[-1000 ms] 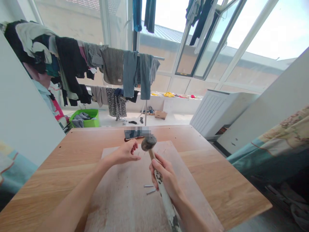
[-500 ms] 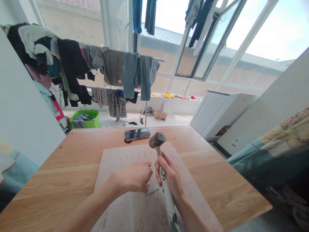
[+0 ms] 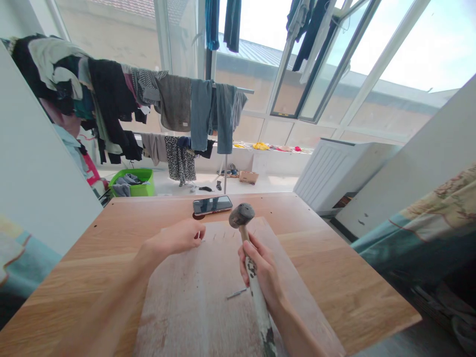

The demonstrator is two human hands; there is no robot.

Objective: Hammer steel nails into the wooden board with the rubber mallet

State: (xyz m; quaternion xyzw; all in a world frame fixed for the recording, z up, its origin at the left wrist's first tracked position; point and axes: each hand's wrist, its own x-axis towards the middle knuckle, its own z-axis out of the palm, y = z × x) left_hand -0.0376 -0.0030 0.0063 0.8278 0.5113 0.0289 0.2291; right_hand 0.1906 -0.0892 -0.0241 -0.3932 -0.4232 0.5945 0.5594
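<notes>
The left hand [image 3: 188,235] is closing its thumb and fingers in a pinch on a small nail [image 3: 202,241], mostly hidden by the fingertips, near the far left part of the board [image 3: 178,307]. The right hand [image 3: 262,267] is wrapping its fingers around the hammer [image 3: 241,215] just below the head, the pale, chipped handle running toward the bottom of the view. A few thin upright nails [image 3: 224,235] are standing in a row along the far part of the board, between the left hand and the hammer head. A loose nail [image 3: 236,293] is lying on the board to the left of the handle. The board is resting on the wooden bench [image 3: 345,287], and a phone [image 3: 212,205] is lying beyond it.
</notes>
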